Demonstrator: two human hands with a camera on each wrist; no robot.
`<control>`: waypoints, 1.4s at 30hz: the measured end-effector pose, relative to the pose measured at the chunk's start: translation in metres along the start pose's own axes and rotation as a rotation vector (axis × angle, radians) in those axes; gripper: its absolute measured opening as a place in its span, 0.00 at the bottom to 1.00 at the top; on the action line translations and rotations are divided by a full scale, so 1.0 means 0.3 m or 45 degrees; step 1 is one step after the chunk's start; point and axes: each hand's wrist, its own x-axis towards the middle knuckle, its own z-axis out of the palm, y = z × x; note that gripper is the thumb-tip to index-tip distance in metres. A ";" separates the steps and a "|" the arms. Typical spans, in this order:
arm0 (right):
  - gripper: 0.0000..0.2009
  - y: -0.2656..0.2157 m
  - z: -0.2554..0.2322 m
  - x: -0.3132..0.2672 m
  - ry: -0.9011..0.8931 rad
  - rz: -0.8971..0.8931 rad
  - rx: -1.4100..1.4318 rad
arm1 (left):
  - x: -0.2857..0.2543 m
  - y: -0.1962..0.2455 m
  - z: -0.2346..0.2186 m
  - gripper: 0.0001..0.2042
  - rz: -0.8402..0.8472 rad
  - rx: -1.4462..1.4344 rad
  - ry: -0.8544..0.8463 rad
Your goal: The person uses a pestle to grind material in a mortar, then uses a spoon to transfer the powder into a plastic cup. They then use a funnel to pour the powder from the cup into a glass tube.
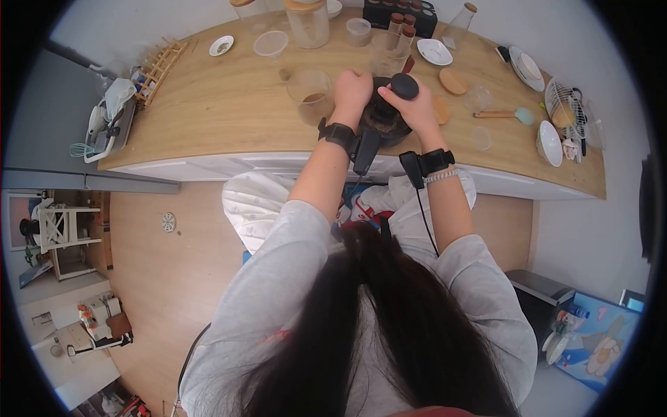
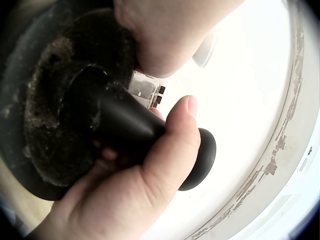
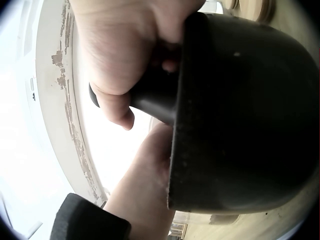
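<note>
A black mortar (image 1: 397, 132) sits near the front edge of the wooden counter, with a black pestle (image 1: 404, 86) standing tilted in it. My right hand (image 1: 418, 110) grips the pestle's shaft just under its rounded knob, the thumb lying along it in the left wrist view. At the mortar's left side, my left hand (image 1: 353, 92) holds the rim; its fingertips are hidden. Brownish ground residue (image 2: 42, 107) clings to the inside wall of the mortar. In the right wrist view the mortar's smooth outer wall (image 3: 245, 120) fills the right half.
Close left of my left hand stands a clear cup (image 1: 310, 97) with brown powder. A glass container (image 1: 390, 55) is behind the mortar. To the right lie wooden lids (image 1: 453, 81), a spatula (image 1: 497, 115) and a white bowl (image 1: 549, 143); a wooden rack (image 1: 161, 68) stands far left.
</note>
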 end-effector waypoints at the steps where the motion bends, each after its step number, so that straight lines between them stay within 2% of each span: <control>1: 0.12 0.002 -0.001 0.000 -0.005 0.002 -0.014 | 0.000 0.001 0.000 0.15 -0.002 -0.004 -0.006; 21: 0.14 -0.025 0.004 -0.011 -0.045 -0.007 -0.172 | -0.003 0.009 -0.007 0.17 -0.039 -0.029 -0.043; 30: 0.12 -0.002 -0.005 -0.002 0.031 -0.014 0.012 | 0.001 0.000 -0.002 0.16 -0.017 -0.002 -0.019; 36: 0.12 -0.003 -0.007 -0.004 0.044 -0.015 -0.001 | -0.004 0.006 -0.005 0.16 -0.015 0.002 -0.014; 39: 0.13 -0.015 -0.011 -0.010 -0.033 0.014 -0.063 | -0.006 0.012 -0.009 0.16 -0.023 0.012 -0.021; 42: 0.19 -0.015 0.000 -0.010 -0.220 -0.082 -0.300 | -0.011 0.025 -0.017 0.16 -0.060 -0.011 -0.045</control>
